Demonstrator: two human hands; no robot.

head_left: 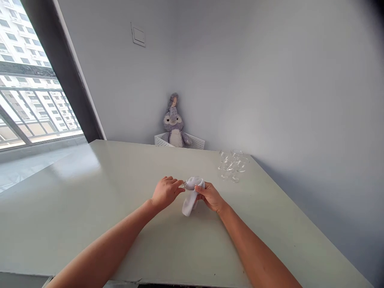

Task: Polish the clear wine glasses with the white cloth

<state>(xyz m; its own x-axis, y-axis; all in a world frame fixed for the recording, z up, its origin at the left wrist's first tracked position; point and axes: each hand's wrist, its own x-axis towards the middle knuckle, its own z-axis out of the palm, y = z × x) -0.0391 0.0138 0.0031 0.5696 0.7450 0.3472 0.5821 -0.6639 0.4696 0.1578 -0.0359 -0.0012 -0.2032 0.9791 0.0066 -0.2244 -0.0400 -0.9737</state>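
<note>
The fingertips of the left hand [166, 193], in the centre of the frame, are pinched on the end of a glass [185, 185], thumb below and forefinger above. The fingers of the right hand [211, 197] are closed on a white cloth [189, 203], the thumb pressed over its near side. The cloth wraps the rest of the glass, so only its left end shows, and which part that is I cannot tell; a loose tail of cloth hangs down toward the lower middle. The glass lies sideways between the two hands, over the middle of the table [120, 240]. Both bare forearms run in from the bottom edge, one from the lower left, the other from the lower right. Right of centre, apart from the hands, a cluster of clear stemmed glasses [230, 165] stands upright near the table's far right corner, packed too close to count surely. At the far edge, upper middle, a grey plush toy [176, 138] sits in a white perforated basket [197, 143], one ear up. A switch [139, 36] is on the wall [270, 80] above, left of the toy. In the upper left, a window [39, 84] shows a railing and a pale building.
</note>
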